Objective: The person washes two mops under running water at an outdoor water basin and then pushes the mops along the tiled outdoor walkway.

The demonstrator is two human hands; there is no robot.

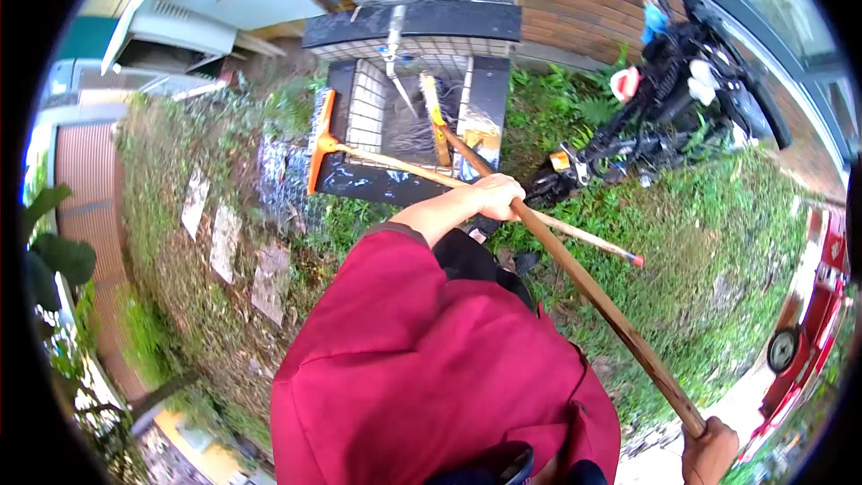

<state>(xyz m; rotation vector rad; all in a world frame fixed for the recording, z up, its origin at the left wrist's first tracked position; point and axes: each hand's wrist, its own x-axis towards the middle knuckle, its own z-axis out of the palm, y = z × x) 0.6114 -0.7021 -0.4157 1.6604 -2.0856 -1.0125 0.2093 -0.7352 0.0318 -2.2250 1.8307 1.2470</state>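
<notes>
Now, brown wooden pole (603,309) is clasped by left hand (498,197) (far), right hand (710,451) (near). Orange-headed squeegee (325,145) is seen far left.

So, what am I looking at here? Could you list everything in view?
Square tiled basin: 1, white with black rim, top centre.
Slim pipe with tap: 1, whitish, basin's back edge.
Long wooden broom: 1, brown handle, yellow head, reaching into basin.
T-shaped squeegee: 1, orange head, tan handle, across basin's near rim.
Two-wheeled bike: 1, black, upper right.
Flat rectangular slabs: 3, pale grey, left.
Ribbed panel: 1, brown, far left.
Brick wall: 1, orange-brown, top.
Wheeled vehicle: 1, red, far right.
Grassy ground: green, around everything.
Cloth top: 1, maroon, bottom centre, worn.
Left hand: 1, bare, on broom, centre.
Right hand: 1, bare, on broom's end, lower right.
</notes>
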